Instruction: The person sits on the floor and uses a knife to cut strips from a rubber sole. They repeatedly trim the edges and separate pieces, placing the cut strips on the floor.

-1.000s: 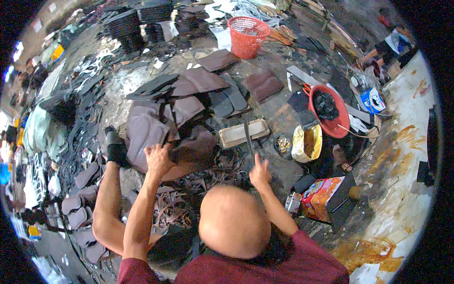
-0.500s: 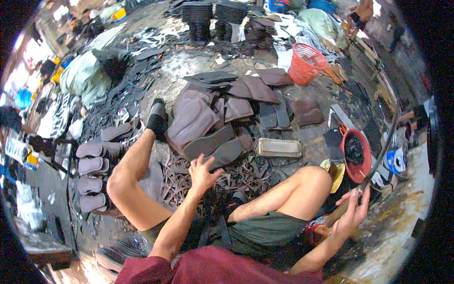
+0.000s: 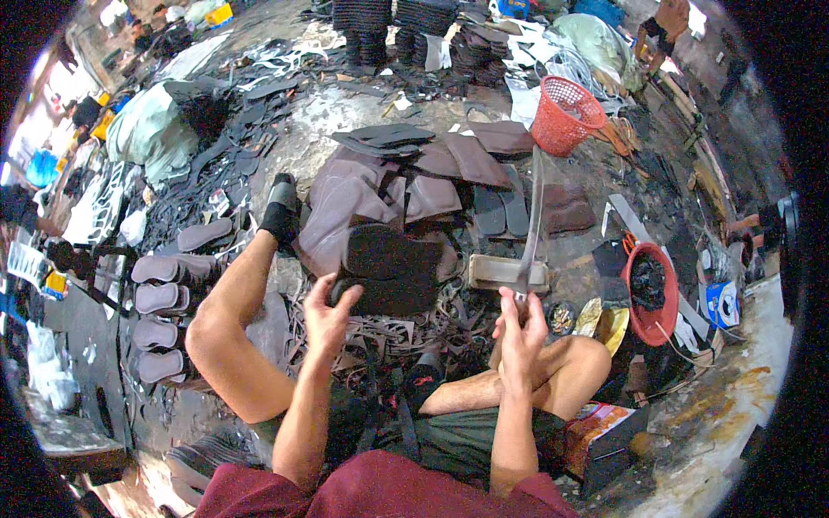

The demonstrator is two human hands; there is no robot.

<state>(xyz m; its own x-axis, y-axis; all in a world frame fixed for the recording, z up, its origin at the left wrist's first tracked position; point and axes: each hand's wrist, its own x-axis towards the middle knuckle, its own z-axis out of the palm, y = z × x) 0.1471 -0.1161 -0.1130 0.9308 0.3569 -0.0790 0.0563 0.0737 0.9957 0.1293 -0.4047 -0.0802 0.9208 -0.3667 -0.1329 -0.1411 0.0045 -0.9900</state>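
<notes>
My left hand pinches the left end of a dark shoe sole between thumb and fingers. Another dark sole piece lies against its far side, over the pile of brown sheets. In my right hand is a long-bladed knife, gripped by its handle with the blade pointing up and away from me. Behind the blade's lower part sits a pale rectangular block. Brown strip offcuts cover the ground between my legs.
Stacked soles line the left side. A red basket stands at far right; nearer is a red basin with dark contents. Black stacks rise at the back. A pale green sack sits far left, among dark scraps.
My right hand has brought the knife inward from the far right. My left hand has shifted left and closed on the sole's end; the soles now show a darker face.
</notes>
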